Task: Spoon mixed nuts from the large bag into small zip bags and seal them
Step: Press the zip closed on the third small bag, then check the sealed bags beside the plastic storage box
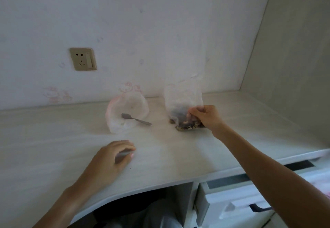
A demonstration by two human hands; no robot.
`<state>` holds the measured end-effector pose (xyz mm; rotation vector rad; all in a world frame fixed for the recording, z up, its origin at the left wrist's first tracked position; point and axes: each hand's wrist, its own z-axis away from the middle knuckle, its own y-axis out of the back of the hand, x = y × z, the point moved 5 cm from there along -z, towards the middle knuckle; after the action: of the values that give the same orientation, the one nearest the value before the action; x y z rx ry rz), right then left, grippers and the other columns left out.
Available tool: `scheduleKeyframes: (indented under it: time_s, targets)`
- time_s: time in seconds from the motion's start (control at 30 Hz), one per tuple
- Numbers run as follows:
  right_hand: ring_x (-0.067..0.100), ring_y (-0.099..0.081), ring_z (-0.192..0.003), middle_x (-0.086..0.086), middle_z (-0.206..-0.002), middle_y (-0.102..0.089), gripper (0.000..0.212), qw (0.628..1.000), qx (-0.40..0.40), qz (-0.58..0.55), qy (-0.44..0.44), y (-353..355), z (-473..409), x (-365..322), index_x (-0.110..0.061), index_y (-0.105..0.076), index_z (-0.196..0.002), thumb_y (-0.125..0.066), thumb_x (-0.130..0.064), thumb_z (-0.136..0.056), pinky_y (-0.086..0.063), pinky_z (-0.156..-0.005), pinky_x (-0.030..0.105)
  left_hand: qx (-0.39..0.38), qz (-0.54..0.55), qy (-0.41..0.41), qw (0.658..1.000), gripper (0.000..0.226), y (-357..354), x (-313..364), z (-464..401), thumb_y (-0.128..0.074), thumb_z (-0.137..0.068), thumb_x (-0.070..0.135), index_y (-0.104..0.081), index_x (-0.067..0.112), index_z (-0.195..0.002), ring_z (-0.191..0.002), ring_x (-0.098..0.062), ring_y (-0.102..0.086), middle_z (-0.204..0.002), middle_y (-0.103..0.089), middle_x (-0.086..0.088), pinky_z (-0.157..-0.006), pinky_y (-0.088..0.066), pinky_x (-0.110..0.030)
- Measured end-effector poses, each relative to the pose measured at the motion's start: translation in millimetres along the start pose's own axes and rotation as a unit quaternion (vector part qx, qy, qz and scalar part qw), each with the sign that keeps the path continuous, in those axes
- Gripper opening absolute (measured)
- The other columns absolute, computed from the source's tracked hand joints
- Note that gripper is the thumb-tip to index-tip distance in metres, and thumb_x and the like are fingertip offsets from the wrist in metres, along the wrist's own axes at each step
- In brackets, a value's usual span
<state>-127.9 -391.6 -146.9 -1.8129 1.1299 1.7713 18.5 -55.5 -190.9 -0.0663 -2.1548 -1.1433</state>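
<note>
right hand [207, 116] pinches the nut bag [184, 106] near the desk's [53, 138] back edge; left hand [116, 154] perhaps holds something blurred; a tug could spill nuts.

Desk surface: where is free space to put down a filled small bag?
Bare desk lies left of the white bag, also right of the nut bag toward the side wall. Crowded: the spoon between both bags.
</note>
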Motion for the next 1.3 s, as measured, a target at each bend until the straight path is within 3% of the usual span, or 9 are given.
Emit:
scheduleKeyframes:
  time_s: [0.1,0.2,0.3,0.4,0.63,0.83,0.9,1.07,1.3]
  targets:
    - [0.010,-0.058,-0.056,-0.007,-0.057,-0.066,0.023,0.997,0.028,0.069,0.009,2,-16,7,-0.012,-0.078,-0.068,-0.080,-0.024,-0.088,-0.043,-0.051,0.017,0.012,0.011,0.009,1.000,0.017,1,0,-2,-0.079,-0.091,0.026,-0.080,0.034,-0.106,-0.115,0.004,-0.066,-0.119,-0.072,0.020,-0.106,-0.051,-0.029]
    - [0.015,-0.064,-0.075,-0.003,-0.080,-0.072,0.015,0.992,0.072,0.101,0.002,4,-27,10,-0.017,-0.071,-0.085,-0.085,-0.022,-0.082,-0.052,-0.063,0.021,0.005,0.040,0.032,0.999,0.020,1,-1,-2,-0.080,-0.090,0.026,-0.077,0.040,-0.105,-0.112,0.014,-0.063,-0.120,-0.071,0.022,-0.100,-0.044,-0.009]
    - [0.019,-0.064,-0.097,0.001,-0.110,-0.064,0.058,0.979,0.151,0.134,0.009,19,-14,-1,-0.011,-0.055,-0.130,-0.084,-0.027,-0.083,-0.051,-0.079,0.028,-0.002,0.067,0.040,0.997,0.025,5,1,0,-0.080,-0.089,0.021,-0.076,0.035,-0.109,-0.112,0.021,-0.058,-0.120,-0.071,0.021,-0.095,-0.036,0.004]
    - [0.013,-0.066,-0.102,-0.002,-0.113,-0.064,0.052,0.970,0.172,0.125,0.115,26,19,-26,-0.010,-0.051,-0.134,-0.077,-0.021,-0.090,-0.050,-0.078,0.020,-0.022,0.069,0.034,0.997,0.026,8,6,-2,-0.079,-0.089,0.021,-0.077,0.029,-0.113,-0.114,0.014,-0.061,-0.118,-0.072,0.020,-0.097,-0.037,0.001]
    - [0.013,-0.071,-0.109,-0.008,-0.118,-0.073,0.020,0.959,-0.141,0.126,0.213,-40,87,-55,-0.015,-0.067,-0.121,-0.060,-0.021,-0.103,-0.060,-0.086,0.031,-0.054,0.078,0.061,0.994,0.028,33,5,2,-0.073,-0.097,0.039,-0.073,0.031,-0.123,-0.117,0.014,-0.060,-0.122,-0.071,0.028,-0.098,-0.038,-0.002]
    - [0.006,-0.067,-0.114,-0.022,-0.132,-0.066,0.035,0.942,-0.310,0.119,0.042,-80,136,-88,-0.028,-0.064,-0.134,-0.057,-0.037,-0.100,-0.060,-0.078,0.031,-0.057,0.050,0.198,0.977,0.027,90,37,49,-0.066,-0.102,0.021,-0.073,0.019,-0.127,-0.119,0.004,-0.063,-0.127,-0.072,0.011,-0.100,-0.043,-0.009]
    - [0.004,-0.065,-0.116,-0.025,-0.136,-0.063,0.040,0.919,-0.374,0.124,-0.011,-83,152,-111,-0.032,-0.061,-0.138,-0.055,-0.042,-0.100,-0.056,-0.082,0.017,-0.054,0.056,0.257,0.963,0.030,124,59,76,-0.063,-0.102,0.022,-0.071,0.020,-0.130,-0.121,0.007,-0.061,-0.130,-0.071,0.011,-0.101,-0.041,-0.006]
    - [-0.003,-0.064,-0.114,-0.020,-0.130,-0.067,0.037,0.852,-0.501,0.140,-0.053,-88,167,-174,-0.028,-0.065,-0.131,-0.052,-0.041,-0.099,-0.052,-0.099,0.021,0.055,0.087,0.416,0.904,0.030,202,127,150,-0.061,-0.099,0.028,-0.073,0.025,-0.126,-0.115,0.006,-0.066,-0.125,-0.072,0.019,-0.101,-0.050,-0.016]
    - [-0.001,-0.063,-0.116,-0.015,-0.130,-0.067,0.046,0.720,-0.674,0.157,0.047,-163,167,-248,-0.024,-0.065,-0.132,-0.046,-0.046,-0.097,-0.050,-0.102,0.019,0.209,0.063,0.559,0.800,0.028,223,224,239,-0.061,-0.100,0.030,-0.071,0.038,-0.125,-0.112,0.008,-0.066,-0.120,-0.071,0.032,-0.095,-0.044,-0.003]
